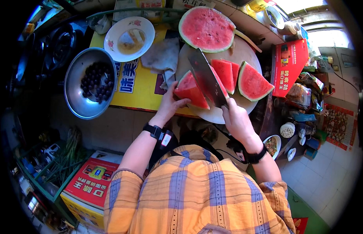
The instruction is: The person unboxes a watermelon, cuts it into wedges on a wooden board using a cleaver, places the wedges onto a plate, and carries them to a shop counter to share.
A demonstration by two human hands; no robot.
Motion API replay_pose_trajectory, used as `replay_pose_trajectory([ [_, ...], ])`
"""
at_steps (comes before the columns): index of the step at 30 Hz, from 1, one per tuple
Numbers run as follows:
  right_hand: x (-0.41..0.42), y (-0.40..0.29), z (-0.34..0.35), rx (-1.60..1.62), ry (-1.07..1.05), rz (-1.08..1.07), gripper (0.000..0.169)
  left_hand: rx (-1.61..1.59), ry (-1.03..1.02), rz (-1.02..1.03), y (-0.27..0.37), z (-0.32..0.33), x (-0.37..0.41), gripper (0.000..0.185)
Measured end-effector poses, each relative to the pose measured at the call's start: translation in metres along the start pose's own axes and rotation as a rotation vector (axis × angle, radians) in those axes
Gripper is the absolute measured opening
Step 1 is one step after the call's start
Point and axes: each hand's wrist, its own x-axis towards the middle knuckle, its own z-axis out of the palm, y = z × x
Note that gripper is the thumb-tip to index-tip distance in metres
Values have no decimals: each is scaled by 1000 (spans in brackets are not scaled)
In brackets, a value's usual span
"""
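A round cutting board (pixel 184 60) bears several pieces of watermelon. My right hand (pixel 237 120) is closed on the handle of a broad cleaver (pixel 205 74), whose blade stands between two pieces. To the blade's left, a watermelon wedge (pixel 190 90) is held at its rind end by my left hand (pixel 172 102). Just right of the blade is another piece, partly hidden by it. Cut slices (pixel 223 73) and a larger wedge (pixel 254 83) lie farther right. At the board's back rests a watermelon half (pixel 207 27), red face up.
Left of the board lies a grey cloth (pixel 162 55). Beyond it stand a floral bowl with liquid (pixel 149 30) and a steel bowl (pixel 71 87) of dark round fruit. A red box (pixel 291 68) and a side table with dishes (pixel 278 143) are at the right.
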Motion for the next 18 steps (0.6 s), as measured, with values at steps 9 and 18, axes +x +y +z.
replay_pose_trajectory([
  [9,-27,-23,1,-82,-116,71,15,47,-22,96,-2,-4,5,63],
  [18,8,-20,31,-242,-250,88,12,294,78,108,-9,-9,10,67],
])
